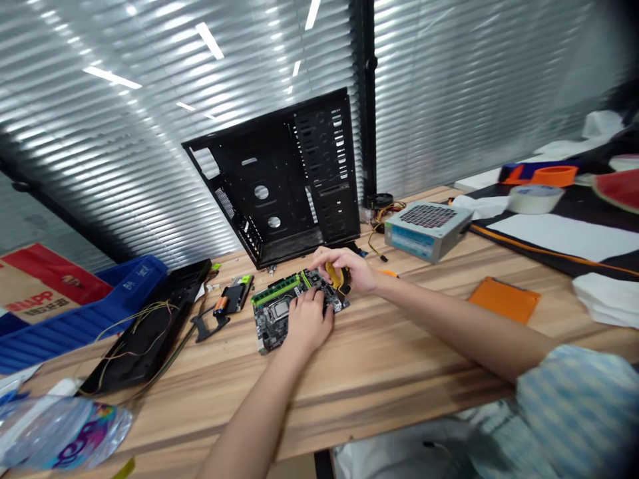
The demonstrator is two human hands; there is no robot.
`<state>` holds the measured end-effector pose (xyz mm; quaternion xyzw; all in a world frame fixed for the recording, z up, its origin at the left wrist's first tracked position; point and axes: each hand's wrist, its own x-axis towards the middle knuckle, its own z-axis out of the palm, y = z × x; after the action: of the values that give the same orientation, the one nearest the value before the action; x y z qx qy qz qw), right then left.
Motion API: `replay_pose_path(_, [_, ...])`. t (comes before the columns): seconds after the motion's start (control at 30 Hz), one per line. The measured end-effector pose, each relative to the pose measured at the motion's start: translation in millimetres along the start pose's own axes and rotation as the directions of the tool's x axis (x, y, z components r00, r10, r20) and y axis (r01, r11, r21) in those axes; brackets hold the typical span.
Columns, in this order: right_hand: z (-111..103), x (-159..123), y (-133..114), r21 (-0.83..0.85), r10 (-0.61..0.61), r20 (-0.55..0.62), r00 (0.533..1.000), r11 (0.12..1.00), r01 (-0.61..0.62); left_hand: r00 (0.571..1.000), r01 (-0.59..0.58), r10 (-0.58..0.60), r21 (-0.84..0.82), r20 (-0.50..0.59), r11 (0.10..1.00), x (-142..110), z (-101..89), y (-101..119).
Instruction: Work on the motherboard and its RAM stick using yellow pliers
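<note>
A motherboard (280, 308) with a bare processor socket and green memory slots lies flat on the wooden table. My left hand (309, 320) rests on its lower right part, fingers stretched out and apart. Over the board's right side, my right hand (348, 265) is closed around a looped yellow cable (335, 274) with a black end. The fingertips hide part of that cable, and I cannot tell whether it touches the board. Directly behind the board stands an open black computer case (279, 186), leaning against the blinds.
Right of the case sit a power supply (424, 229), a fan (380, 201) and an orange panel (505, 299). To the left lie small parts (232, 296), a black panel (150, 339) with loose wires, a blue bin (90, 316) and a plastic bottle (64, 432).
</note>
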<state>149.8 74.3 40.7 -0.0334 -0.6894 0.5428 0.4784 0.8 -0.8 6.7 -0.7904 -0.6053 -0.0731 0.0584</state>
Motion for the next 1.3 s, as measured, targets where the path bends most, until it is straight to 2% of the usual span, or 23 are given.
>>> replay_pose_path(0.13, [10,-2,-7,-0.155,-0.017,0.07,0.997,0.988,0.027,1.0,0.004,-0.004,-0.005,0.03,1.0,1,-1.5,-1])
replay_pose_path(0.23, [16,-3,-10,-0.193,0.003,0.086,0.996,0.981,0.014,0.998,0.018,-0.018,-0.008,0.064,1.0,1,-2.0,-1])
replay_pose_path(0.33, [16,-4,-7,-0.147,0.01,0.058,0.998,0.989,-0.001,0.998,0.018,-0.017,-0.012,0.059,1.0,1,-2.7,0])
replay_pose_path(0.57, [2,1,7,0.042,0.02,-0.114,0.993,0.999,-0.016,0.999,0.018,-0.017,-0.012,0.035,1.0,0,-3.1,1])
replay_pose_path(0.67, [-1,2,7,0.115,0.058,-0.129,0.99,0.992,-0.043,1.0,0.013,-0.012,-0.008,0.022,1.0,0,-0.9,1])
replay_pose_path(0.93, [0,2,4,0.124,0.117,-0.153,0.981,0.987,-0.098,1.0,0.014,-0.014,-0.006,0.022,1.0,0,-0.5,2])
replay_pose_path(1.13, [-5,4,4,0.239,0.197,-0.185,0.963,0.959,-0.151,1.0,0.01,-0.01,-0.012,0.027,1.0,1,0.2,0])
replay_pose_path(1.3, [-6,6,5,0.208,0.198,-0.196,0.96,0.965,-0.157,0.999,0.014,-0.014,-0.015,0.036,1.0,0,0.2,-1])
